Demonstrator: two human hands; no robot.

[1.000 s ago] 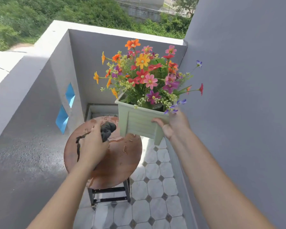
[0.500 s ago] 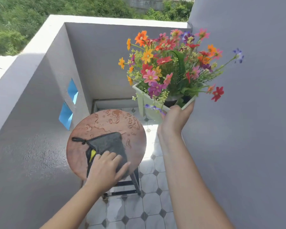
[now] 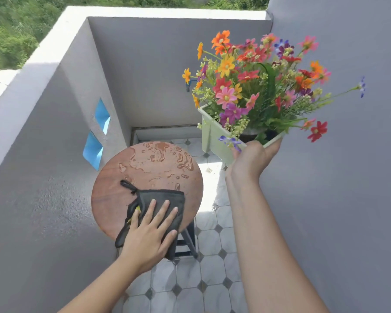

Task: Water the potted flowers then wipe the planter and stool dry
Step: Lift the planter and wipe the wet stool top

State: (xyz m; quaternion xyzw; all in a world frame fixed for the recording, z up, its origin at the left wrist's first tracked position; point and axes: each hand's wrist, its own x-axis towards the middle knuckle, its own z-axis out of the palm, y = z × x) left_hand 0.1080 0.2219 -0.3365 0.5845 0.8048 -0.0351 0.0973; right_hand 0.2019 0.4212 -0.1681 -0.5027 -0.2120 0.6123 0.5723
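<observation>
Stool (image 3: 113,188) partly wet; left hand (image 3: 149,236) presses cloth (image 3: 165,199) flat-fingered; right hand (image 3: 251,163) grips raised planter (image 3: 212,134).

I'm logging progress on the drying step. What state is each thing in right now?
Round brown wooden stool: puddles on its far half.
Dark grey cloth: spread flat on the stool's near side.
Pale green square planter: off the stool, held up, tilted, colourful flowers in it.
Left hand: flat, pressing the cloth.
Right hand: gripping the planter's near side.
</observation>
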